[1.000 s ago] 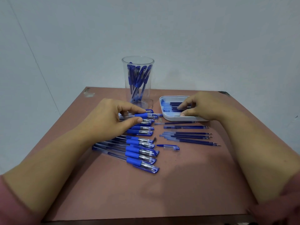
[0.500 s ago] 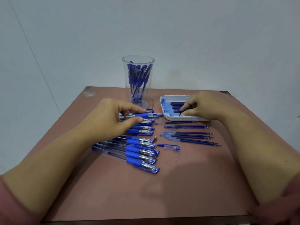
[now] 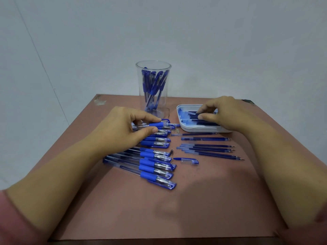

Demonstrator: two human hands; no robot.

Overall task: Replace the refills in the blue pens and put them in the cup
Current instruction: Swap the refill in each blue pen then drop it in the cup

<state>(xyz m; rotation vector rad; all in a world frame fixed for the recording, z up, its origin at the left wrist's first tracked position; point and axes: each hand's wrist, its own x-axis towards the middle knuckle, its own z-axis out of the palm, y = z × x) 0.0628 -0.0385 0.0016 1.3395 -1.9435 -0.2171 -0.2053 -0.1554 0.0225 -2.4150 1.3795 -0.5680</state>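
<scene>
The clear cup (image 3: 153, 89) stands upright at the far middle of the brown table (image 3: 194, 200), with several blue pens (image 3: 154, 84) leaning inside it. Just in front of the cup and slightly left, the left hand (image 3: 123, 128) pinches one pen (image 3: 157, 125) by its blue rubber grip: the forefinger curls over the top of the grip and the thumb presses from below, so the pen's clear front end pokes out to the right past the fingertips. That pen sits at the top of a row of pens (image 3: 155, 165) that runs from the cup's base toward the near edge of the table. Right of the cup lies a white tray (image 3: 203, 130) holding dark refills; the right hand (image 3: 224, 115) reaches into it, the other fingers bent, with forefinger and thumb tips closed on a refill (image 3: 192, 112) near the tray's far side, the refill's free end sticking out to the left of the fingertips. Nearer than the tray, to the cup's front right, loose refills (image 3: 210, 150) lie side by side, and a single pen cap (image 3: 187, 160) rests between them and the pen row.
</scene>
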